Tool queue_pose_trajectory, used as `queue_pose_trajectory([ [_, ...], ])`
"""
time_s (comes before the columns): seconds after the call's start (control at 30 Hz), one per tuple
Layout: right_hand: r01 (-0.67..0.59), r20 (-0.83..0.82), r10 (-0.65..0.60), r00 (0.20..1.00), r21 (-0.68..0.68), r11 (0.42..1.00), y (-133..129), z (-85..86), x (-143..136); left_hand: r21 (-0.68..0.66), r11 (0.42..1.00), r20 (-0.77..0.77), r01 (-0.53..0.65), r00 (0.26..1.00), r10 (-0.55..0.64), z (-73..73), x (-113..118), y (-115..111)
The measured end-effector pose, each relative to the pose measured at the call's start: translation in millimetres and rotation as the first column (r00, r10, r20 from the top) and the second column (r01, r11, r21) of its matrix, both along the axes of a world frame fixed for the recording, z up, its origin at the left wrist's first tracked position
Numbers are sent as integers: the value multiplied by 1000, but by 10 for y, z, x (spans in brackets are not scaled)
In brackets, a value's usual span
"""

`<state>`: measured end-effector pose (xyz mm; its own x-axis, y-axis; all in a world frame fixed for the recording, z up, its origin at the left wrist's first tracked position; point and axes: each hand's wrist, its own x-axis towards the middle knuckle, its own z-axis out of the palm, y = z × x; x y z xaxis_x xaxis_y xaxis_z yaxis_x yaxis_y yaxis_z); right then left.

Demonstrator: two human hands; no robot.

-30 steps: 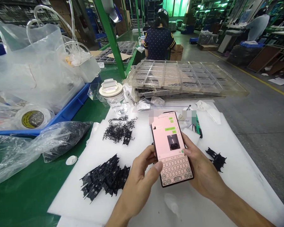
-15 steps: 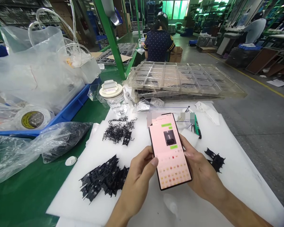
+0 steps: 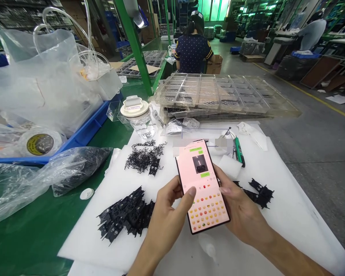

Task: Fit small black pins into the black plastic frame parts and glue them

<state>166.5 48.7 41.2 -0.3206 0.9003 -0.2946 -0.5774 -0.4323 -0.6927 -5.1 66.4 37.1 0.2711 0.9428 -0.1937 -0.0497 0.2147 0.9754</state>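
Note:
Both my hands hold a smartphone (image 3: 202,188) upright over the white foam sheet (image 3: 83,237). Its pink screen shows a chat with a picture and rows of emoji below. My left hand (image 3: 169,214) grips the left edge, with the thumb over the screen. Along the right edge, my right hand (image 3: 238,203) is wrapped, its thumb at the side. To the left of my left hand lies a pile of flat black parts (image 3: 123,214). Several more black parts (image 3: 261,193) lie beyond my right hand. Thin black pieces (image 3: 143,159) form a tangled heap further back.
A lidded clear jar (image 3: 139,119) stands at the back left, beside stacked clear compartment trays (image 3: 218,92). A green-handled tool (image 3: 239,151) lies behind the phone. At left are a blue bin (image 3: 83,138) and a plastic bag (image 3: 80,170). A person (image 3: 194,48) sits ahead, facing away.
The phone has shifted slightly left and down in my hands. My left thumb has moved further over the screen, and the emoji rows look changed.

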Motion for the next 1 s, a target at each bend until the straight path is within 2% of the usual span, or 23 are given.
queue_pose_trajectory([
  [0.33,16,-9,-16,1000,15,1000,30,4,21,18,994,44,106,993,-107,5,-50,12],
  [0.57,-21,-24,23,999,66,998,39,66,12,28,994,49,107,993,-108,18,-35,-5],
  [0.77,-8,-5,9,1000,92,996,39,-21,7,41,993,65,113,991,-116,15,-48,-4],
  [1.0,-10,14,9,1000,51,999,38,25,18,32,993,65,110,992,-112,25,-35,-6],
])
